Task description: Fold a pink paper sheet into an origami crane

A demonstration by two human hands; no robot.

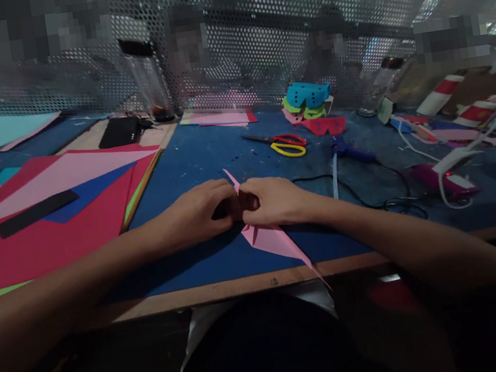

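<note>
A folded pink paper piece (270, 239) lies on the blue mat (207, 155) near the table's front edge, with one thin tip poking up between my hands and a long point reaching over the edge. My left hand (199, 212) and my right hand (273, 201) meet over its middle, both with fingers curled and pinching the paper. The middle of the paper is hidden under my fingers.
A stack of red, pink and blue paper sheets (48, 208) lies at the left. Scissors with red and yellow handles (286, 143) sit behind my hands. A glue gun (354, 152) with cable, another tool (448, 179), paper cutouts (310, 103) and a perforated screen (255, 37) with people behind it are further back.
</note>
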